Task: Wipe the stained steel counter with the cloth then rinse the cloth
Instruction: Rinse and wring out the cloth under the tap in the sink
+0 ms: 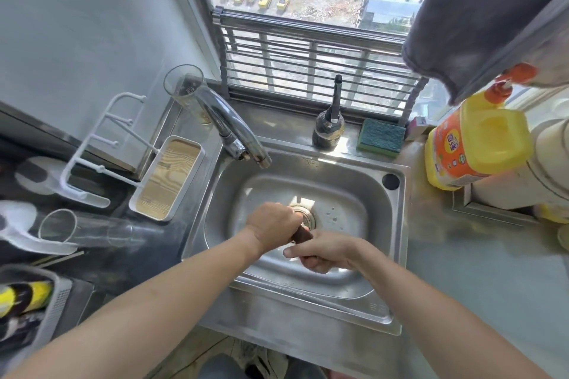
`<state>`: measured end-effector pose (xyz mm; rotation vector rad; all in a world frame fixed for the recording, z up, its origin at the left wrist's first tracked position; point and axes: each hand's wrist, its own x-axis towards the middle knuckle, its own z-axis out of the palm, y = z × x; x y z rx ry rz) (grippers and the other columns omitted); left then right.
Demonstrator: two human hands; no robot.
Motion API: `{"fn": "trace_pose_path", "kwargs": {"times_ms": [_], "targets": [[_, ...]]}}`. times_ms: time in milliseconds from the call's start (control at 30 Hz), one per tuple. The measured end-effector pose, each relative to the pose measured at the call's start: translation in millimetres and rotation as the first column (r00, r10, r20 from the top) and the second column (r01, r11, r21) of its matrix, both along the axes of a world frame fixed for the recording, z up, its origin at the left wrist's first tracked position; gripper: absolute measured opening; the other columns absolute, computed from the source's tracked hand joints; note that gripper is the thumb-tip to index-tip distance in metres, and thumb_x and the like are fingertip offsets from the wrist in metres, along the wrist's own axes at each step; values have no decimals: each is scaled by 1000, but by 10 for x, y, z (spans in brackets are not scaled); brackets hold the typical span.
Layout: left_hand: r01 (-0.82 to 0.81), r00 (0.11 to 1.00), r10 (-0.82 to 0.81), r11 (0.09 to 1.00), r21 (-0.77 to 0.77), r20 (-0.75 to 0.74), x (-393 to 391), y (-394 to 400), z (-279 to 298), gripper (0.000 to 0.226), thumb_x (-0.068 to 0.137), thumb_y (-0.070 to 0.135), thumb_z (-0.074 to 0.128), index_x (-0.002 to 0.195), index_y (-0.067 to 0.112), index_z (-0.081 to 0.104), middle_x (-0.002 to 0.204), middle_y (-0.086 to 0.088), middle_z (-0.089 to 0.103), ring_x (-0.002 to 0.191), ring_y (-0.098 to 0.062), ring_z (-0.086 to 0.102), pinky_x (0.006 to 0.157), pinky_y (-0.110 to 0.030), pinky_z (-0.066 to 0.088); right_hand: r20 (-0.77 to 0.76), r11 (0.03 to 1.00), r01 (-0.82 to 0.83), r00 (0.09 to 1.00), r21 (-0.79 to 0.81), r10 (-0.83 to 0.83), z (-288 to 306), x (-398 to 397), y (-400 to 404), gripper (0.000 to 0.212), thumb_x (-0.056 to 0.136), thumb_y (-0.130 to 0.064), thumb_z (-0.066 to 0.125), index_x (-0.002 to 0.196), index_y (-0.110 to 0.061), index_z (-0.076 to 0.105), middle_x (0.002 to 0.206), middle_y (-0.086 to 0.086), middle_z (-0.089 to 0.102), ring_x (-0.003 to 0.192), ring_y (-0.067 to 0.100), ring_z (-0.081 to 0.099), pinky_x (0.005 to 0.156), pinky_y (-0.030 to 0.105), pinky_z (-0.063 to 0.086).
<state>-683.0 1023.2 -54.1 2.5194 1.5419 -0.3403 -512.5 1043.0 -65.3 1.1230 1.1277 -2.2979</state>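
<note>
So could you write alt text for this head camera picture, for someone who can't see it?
Both hands, left hand and right hand, wring a small dark brown cloth over a stainless steel sink. A chrome faucet stands behind, with no water visibly running.

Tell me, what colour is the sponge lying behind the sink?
The sponge is teal-blue on top with a green layer beneath, shown in the head view.
</note>
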Motion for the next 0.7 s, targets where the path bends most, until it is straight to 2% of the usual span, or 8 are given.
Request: {"fn": "trace_pose_path", "kwargs": {"times_ms": [67, 133, 233, 333, 400, 567, 633, 700], "targets": [[-139, 986, 113, 963, -230, -123, 77, -35, 21, 22, 93, 18, 54, 103, 9, 71, 104, -14, 73, 94, -39, 70, 66, -36, 39, 180, 930, -207, 971, 303, 157, 20, -52, 14, 27, 89, -27, 76, 74, -20, 55, 59, 2, 50, 45, 12, 37, 43, 22, 30], [-222, 973, 192, 929, -297, -127, 146, -76, 34, 21, 90, 17, 57, 104, 9, 71, 107, -15, 73, 98, -41, 69, 67, -37, 40, 390, 730, -428, 890, 533, 238, -8, -98, 13, 20, 84, -26, 73, 73, -16, 60, 72, 6, 63, 55, 19, 53, 52, 26, 40], [-371, 924, 380, 853, -367, -50, 192, -137, -31, 20, 88, 22, 58, 99, 10, 70, 105, -15, 72, 97, -40, 69, 68, -36, 44, 518, 452, -550, 830, 702, 206, -41, -104, -23, 13, 83, -29, 66, 83, -16, 66, 86, 8, 69, 87, 32, 67, 66, 30, 42], [-480, 801, 592, 723, -497, 87, 227, -245, -124, 20, 85, 29, 55, 84, 12, 67, 94, -15, 73, 85, -39, 69, 63, -35, 49, 595, 66, -633, 754, 771, 276, -63, -57, 73, 19, 88, -29, 59, 94, -14, 71, 101, 11, 73, 94, 37, 69, 66, 32, 39], [-498, 694, 704, 624, -602, 155, 266, -299, -146, 16, 82, 27, 55, 72, 16, 58, 81, -10, 69, 71, -31, 62, 57, -29, 43, 624, -122, -624, 707, 772, 333, -55, -27, 151, 20, 91, -27, 56, 94, -13, 70, 101, 13, 73, 90, 39, 70, 65, 34, 37], [-392, 378, 901, 363, -845, 212, 401, -332, -31, 21, 76, 16, 60, 60, 18, 47, 49, 6, 45, 44, -14, 38, 44, -23, 30, 655, -327, -567, 649, 756, 387, 72, 44, 284, 17, 91, -19, 55, 97, -12, 69, 94, 11, 76, 86, 37, 72, 62, 33, 37], [-313, 257, 955, 224, -923, 145, 463, -353, -2, 27, 79, 13, 61, 60, 19, 43, 46, 3, 37, 37, -14, 29, 42, -20, 22, 650, -423, -501, 657, 755, 381, 96, 93, 308, 4, 79, -18, 66, 79, -15, 68, 70, 6, 73, 64, 30, 71, 52, 28, 31], [-200, 184, 982, 83, -976, 46, 502, -382, 9, 32, 82, 15, 60, 60, 23, 38, 50, 2, 32, 41, -15, 22, 44, -20, 17, 613, -495, -416, 708, 763, 351, 73, 152, 318, 11, 63, -23, 69, 58, -20, 59, 45, 0, 57, 37, 20, 57, 43, 21, 18]]}}
